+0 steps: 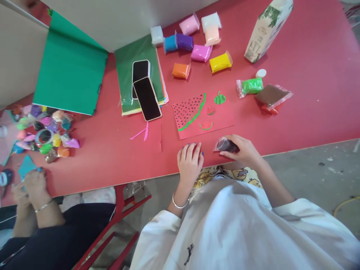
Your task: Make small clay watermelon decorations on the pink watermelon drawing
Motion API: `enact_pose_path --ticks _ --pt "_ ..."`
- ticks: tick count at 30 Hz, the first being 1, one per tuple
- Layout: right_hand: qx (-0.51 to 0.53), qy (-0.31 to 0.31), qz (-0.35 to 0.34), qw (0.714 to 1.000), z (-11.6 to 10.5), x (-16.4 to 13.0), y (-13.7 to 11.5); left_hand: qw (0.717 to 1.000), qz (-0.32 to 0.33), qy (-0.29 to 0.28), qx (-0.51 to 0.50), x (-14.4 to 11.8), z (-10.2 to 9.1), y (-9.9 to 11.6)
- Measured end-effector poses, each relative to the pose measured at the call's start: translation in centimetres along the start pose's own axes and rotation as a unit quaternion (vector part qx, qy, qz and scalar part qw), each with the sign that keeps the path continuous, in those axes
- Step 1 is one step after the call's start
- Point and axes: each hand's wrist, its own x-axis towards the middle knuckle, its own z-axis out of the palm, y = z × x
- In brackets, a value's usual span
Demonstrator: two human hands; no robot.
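My left hand (190,159) lies palm down at the table's near edge, fingers stretched out and holding nothing. To its right, my right hand (244,150) grips a clear packet of black modelling clay (230,146) against the tabletop. Just beyond both hands is a red sheet of paper (194,134) with watermelon shapes in green and red, dotted with black seeds. A packet of green clay (252,86), a packet of brown clay (271,96) and a partly covered red one (272,109) lie to the right of the sheet.
Several clay packets, including a yellow one (221,62), lie at the back. Two phones (147,99) rest on green paper (123,80). A carton (266,32) stands back right, near a white cap (261,73). At left, another person's hands (35,185) work beside piled clay (46,131).
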Motion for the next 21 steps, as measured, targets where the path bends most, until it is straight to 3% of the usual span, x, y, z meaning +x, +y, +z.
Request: enact_pose_path --ticks 4,6,9,14,21 --pt "-0.004 0.007 -0.016 1.000 0.0 -0.1 -0.5 0.985 -0.061 0.030 -0.160 1.0 -1.8 1.1" --pt "0.003 0.008 -0.034 0.999 0.1 -0.2 -0.8 0.971 -0.059 0.017 -0.231 1.7 -2.8 1.9" --pt "0.020 0.006 -0.055 0.998 0.2 -0.5 -1.4 0.971 -0.024 -0.013 -0.237 2.5 -3.7 2.9" --pt "0.030 0.017 -0.085 0.996 0.3 -0.8 -1.8 0.974 0.026 -0.051 -0.221 2.8 -3.2 3.4" --pt "0.017 -0.002 -0.129 0.992 0.1 -0.9 -2.1 0.963 0.011 -0.071 -0.261 3.3 -3.4 3.1"
